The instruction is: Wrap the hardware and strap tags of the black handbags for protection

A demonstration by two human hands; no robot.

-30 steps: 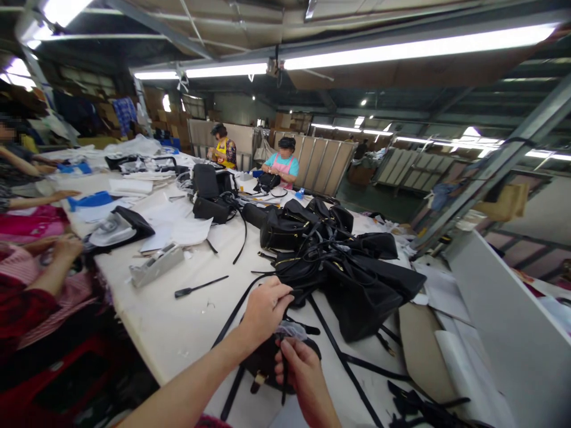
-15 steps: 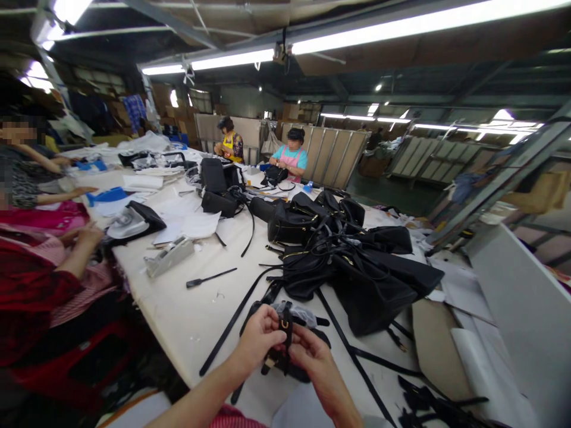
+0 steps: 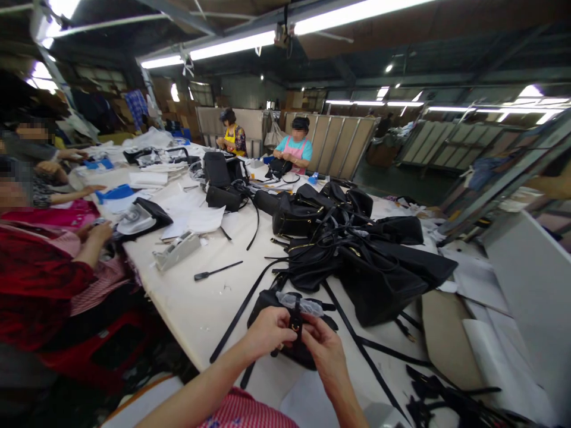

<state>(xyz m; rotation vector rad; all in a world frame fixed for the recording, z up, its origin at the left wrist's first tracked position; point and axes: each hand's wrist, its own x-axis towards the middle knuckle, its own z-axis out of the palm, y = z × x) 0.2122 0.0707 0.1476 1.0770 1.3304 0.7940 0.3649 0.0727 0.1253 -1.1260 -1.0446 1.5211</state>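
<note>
A black bag (image 3: 259,305) lies at the near table edge, with clear plastic wrap (image 3: 307,306) around its handle. Across its middle runs a short black strap (image 3: 295,324) with a small gold-coloured metal piece. My left hand (image 3: 270,330) pinches this strap from the left, thumb and fingers closed. From the right, my right hand (image 3: 322,343) grips the same strap with bent fingers. Both hands hide much of the bag's front. A long black strap (image 3: 241,318) stretches over the table to the left of the bag.
Beyond my hands, black bags (image 3: 357,255) are heaped with tangled straps. A tape dispenser (image 3: 177,252) and a loose strap (image 3: 218,271) lie left. Small black strap pieces (image 3: 437,392) are piled near right, beside brown board (image 3: 446,333). Co-workers sit at the left and far sides.
The view has shifted slightly, so the table and bags appear further right. My fingers have moved a little on the strap; both hands still hold it.
</note>
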